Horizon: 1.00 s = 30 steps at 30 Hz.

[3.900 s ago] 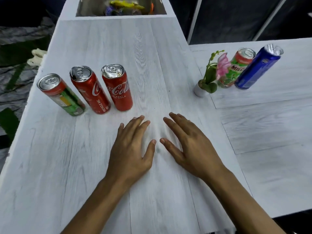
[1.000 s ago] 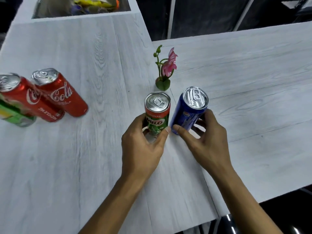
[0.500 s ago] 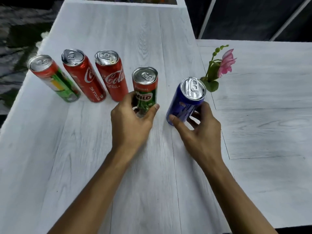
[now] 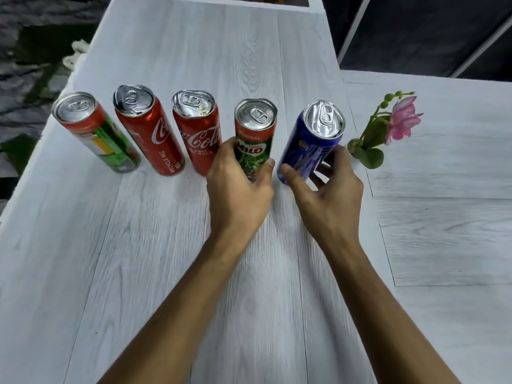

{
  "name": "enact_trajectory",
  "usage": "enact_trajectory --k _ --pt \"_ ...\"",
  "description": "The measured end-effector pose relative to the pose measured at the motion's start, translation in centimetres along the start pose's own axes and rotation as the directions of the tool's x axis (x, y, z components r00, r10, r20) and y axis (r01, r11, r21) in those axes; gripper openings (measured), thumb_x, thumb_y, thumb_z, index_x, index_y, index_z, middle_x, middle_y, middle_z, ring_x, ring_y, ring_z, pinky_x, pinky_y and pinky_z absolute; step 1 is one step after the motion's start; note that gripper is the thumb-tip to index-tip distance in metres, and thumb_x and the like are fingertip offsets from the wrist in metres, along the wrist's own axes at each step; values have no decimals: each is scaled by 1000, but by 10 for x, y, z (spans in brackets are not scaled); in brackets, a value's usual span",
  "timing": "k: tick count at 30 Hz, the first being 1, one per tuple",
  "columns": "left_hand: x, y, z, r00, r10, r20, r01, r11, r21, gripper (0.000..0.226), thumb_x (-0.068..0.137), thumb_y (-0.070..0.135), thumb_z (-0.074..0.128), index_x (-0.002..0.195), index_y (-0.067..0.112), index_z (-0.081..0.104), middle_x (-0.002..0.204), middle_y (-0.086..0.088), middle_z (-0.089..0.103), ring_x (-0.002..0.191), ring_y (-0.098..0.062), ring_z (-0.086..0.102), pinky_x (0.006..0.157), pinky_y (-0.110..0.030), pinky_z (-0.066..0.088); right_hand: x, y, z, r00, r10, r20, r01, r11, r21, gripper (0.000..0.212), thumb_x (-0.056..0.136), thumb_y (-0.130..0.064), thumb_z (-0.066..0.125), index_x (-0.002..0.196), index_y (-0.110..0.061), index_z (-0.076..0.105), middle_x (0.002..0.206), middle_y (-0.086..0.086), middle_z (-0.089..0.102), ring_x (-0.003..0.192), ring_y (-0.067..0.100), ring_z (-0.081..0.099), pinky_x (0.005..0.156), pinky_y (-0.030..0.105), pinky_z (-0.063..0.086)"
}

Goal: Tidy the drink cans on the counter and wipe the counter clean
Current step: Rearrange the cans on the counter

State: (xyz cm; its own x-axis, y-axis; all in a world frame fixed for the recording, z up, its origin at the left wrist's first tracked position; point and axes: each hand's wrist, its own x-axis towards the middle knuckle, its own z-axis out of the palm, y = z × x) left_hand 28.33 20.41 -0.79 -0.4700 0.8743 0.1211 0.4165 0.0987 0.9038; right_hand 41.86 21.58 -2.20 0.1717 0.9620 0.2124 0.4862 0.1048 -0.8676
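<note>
Several drink cans stand in a row on the white wood-grain counter [image 4: 138,273]. From the left: a red and green can [image 4: 97,131], a red Coca-Cola can [image 4: 151,131], a second Coca-Cola can [image 4: 198,128], a green Milo can [image 4: 253,134] and a blue can [image 4: 313,142]. My left hand [image 4: 238,189] grips the lower part of the Milo can, right beside the second Coca-Cola can. My right hand [image 4: 327,192] grips the base of the blue can, thumb on its front and fingers behind it. Both cans' bases are hidden by my hands.
A small pink flower [image 4: 388,128] in a little pot stands just right of the blue can, close to my right fingers. The counter's left edge [image 4: 41,134] drops to a dark floor. A sink opening [image 4: 263,0] lies at the far end.
Both hands have carried the Milo can and the blue can forward and left into line with the three cans. The Milo can now stands close beside the second Coca-Cola can.
</note>
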Motion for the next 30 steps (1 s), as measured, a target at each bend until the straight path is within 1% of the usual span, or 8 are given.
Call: enact_trajectory --k 6,10,14,15,18,20,25,30 --pt "10 0 8 1000 -7 4 7 1000 2 49 88 29 80 130 13 59 120 3 68 107 -11 67 90 -30 59 12 4 6 1000 13 -8 -13 1000 0 63 82 -36 86 132 -15 55 111 -17 63 95 -25 57 78 1 47" --pt "15 -3 14 1000 -5 1 5 1000 17 50 89 25 78 133 11 58 122 0 67 110 -13 66 92 -27 56 18 6 10 1000 18 -16 -18 1000 9 63 81 -33 87 132 -13 56 109 -17 63 97 -24 58 76 0 46" --pt "17 -3 20 1000 -21 -11 21 1000 10 52 90 22 76 136 9 55 125 -2 64 112 -13 62 87 -9 48 22 8 15 1000 21 -12 -21 1000 4 63 82 -35 86 132 -13 56 110 -15 64 96 -24 58 76 0 45" --pt "17 -3 22 1000 -27 -15 27 1000 8 52 90 22 76 136 9 54 125 -2 64 112 -13 62 87 -10 47 22 9 16 1000 23 -11 -23 1000 3 63 82 -35 86 132 -13 56 109 -16 64 95 -24 58 76 0 45" --pt "15 -5 26 999 -47 -11 47 999 -2 52 91 21 75 136 9 54 126 -2 63 114 -15 62 95 -27 53 22 11 18 1000 28 -6 -28 1000 -9 62 82 -35 86 132 -13 56 106 -20 62 94 -24 58 76 0 46" --pt "14 -6 28 998 -64 -5 64 998 -6 53 91 22 75 138 10 53 127 -2 63 115 -16 63 97 -33 54 21 12 18 1000 28 -5 -28 999 -16 62 82 -35 86 132 -13 56 107 -21 62 93 -24 58 76 1 46" --pt "11 -10 32 995 -89 -38 88 996 -34 57 92 22 74 141 9 50 130 -2 61 117 -14 62 96 -25 53 22 9 17 1000 26 12 -26 999 -37 63 83 -38 85 133 -14 55 112 -15 65 91 -22 59 76 2 48" --pt "9 -12 38 993 -102 -55 99 993 -70 60 93 19 73 146 8 46 135 -4 59 123 -16 59 101 -35 54 21 7 15 999 31 24 -30 998 -50 64 83 -38 85 135 -14 54 118 -10 68 96 -13 61 80 5 50"
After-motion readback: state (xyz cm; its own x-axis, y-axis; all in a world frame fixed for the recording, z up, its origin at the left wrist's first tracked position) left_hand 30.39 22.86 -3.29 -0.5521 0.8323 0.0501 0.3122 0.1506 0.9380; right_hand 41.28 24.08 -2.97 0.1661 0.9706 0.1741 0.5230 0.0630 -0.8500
